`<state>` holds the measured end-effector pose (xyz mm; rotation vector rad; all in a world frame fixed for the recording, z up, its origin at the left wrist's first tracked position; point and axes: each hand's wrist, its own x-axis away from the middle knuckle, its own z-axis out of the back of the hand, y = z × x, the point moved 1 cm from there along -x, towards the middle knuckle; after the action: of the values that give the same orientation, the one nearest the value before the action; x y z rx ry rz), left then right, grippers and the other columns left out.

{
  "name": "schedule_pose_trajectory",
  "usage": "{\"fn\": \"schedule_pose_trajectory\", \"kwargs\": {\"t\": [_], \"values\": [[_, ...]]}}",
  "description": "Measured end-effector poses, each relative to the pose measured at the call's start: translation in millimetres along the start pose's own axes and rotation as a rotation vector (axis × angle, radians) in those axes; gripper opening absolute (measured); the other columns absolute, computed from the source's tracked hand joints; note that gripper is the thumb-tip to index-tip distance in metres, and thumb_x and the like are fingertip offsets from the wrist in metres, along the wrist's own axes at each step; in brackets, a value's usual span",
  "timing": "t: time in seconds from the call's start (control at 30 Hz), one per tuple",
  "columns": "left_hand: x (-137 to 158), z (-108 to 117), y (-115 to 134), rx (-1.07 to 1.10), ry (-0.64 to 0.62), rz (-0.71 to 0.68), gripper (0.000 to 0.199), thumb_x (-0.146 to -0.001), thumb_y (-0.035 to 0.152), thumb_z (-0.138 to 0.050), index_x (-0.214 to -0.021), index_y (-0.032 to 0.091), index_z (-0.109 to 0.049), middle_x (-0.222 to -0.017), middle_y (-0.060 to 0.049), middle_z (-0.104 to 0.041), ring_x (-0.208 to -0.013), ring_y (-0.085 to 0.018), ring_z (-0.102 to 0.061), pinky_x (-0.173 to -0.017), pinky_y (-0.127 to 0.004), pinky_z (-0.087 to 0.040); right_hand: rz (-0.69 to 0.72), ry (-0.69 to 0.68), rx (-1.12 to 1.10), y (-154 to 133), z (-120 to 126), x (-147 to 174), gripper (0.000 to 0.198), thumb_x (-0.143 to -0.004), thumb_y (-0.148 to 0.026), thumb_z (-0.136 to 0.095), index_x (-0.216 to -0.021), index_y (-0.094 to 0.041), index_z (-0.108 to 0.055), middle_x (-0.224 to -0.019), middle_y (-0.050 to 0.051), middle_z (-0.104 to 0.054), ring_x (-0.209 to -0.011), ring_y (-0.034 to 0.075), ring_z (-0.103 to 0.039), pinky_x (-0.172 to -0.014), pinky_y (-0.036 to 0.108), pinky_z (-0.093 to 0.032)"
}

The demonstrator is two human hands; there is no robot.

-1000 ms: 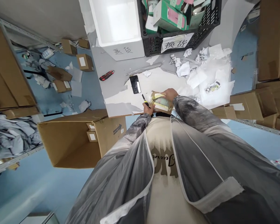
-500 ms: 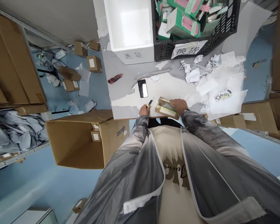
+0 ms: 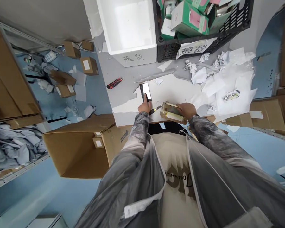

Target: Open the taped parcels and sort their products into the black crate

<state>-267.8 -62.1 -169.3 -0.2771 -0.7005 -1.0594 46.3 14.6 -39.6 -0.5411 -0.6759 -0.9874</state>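
Observation:
My left hand (image 3: 144,107) is at the table's front, its index finger stretched onto the lit screen of a smartphone (image 3: 146,90). A black and yellow utility knife (image 3: 154,110) sticks out rightward from its curled fingers, the tip close to a small cardboard box (image 3: 172,112). That box is wrapped in clear tape and has a pale yellow strip on its side. My right hand (image 3: 188,110) grips it at the right end, near the table edge. A second, red and black utility knife (image 3: 115,83) lies left of the phone.
Behind stand a white bin (image 3: 133,57) and a black crate (image 3: 167,52) of green boxes. Crumpled paper (image 3: 199,76) and plastic wrapping (image 3: 239,79) cover the table's right side. A large open carton (image 3: 78,152) stands at lower left.
My left hand has shifted up-left, its index finger now extended onto the phone; the knife has swung to point right. The phone's screen is brighter. My right hand still grips the box.

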Motion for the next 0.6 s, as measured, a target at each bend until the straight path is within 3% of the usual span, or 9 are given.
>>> {"fn": "schedule_pose_trajectory", "kwargs": {"t": [0.13, 0.23, 0.43, 0.6], "values": [[-9, 13, 5, -0.017, -0.067, 0.015, 0.083, -0.129, 0.056, -0.045, -0.202, 0.020, -0.030, -0.123, -0.024, -0.089, -0.112, -0.042, -0.087, -0.099, -0.046, -0.059, -0.017, -0.010, 0.005, -6, 5, 5, 0.044, -0.133, -0.047, -0.044, -0.151, -0.030, -0.081, -0.145, 0.010, -0.091, -0.130, 0.031, -0.083, -0.089, 0.038, -0.051], [-6, 15, 2, 0.080, -0.078, 0.025, 0.080, -0.126, 0.055, -0.054, -0.199, 0.023, -0.040, -0.120, -0.023, -0.088, -0.113, -0.043, -0.087, -0.104, -0.048, -0.060, -0.032, -0.022, 0.000, -8, 9, 6, 0.043, -0.133, -0.046, -0.046, -0.152, -0.031, -0.081, -0.145, 0.009, -0.091, -0.128, 0.031, -0.083, -0.089, 0.038, -0.051], [-19, 17, -20, 0.489, 0.212, 0.167, 0.062, -0.126, 0.041, -0.056, -0.184, 0.018, -0.052, -0.123, -0.016, -0.084, -0.118, -0.036, -0.083, -0.109, -0.043, -0.063, -0.039, -0.011, -0.008, -7, 7, 5, 0.045, -0.131, -0.047, -0.047, -0.150, -0.029, -0.084, -0.137, 0.014, -0.091, -0.122, 0.033, -0.082, -0.087, 0.039, -0.050], [-51, 11, -38, 0.669, 0.160, 0.212, 0.036, -0.121, 0.027, -0.059, -0.156, 0.020, -0.062, -0.115, -0.008, -0.077, -0.109, -0.026, -0.078, -0.103, -0.036, -0.067, -0.057, -0.005, -0.018, -4, 5, 4, 0.043, -0.131, -0.045, -0.048, -0.153, -0.029, -0.081, -0.139, 0.014, -0.090, -0.122, 0.032, -0.078, -0.088, 0.038, -0.047]]}}
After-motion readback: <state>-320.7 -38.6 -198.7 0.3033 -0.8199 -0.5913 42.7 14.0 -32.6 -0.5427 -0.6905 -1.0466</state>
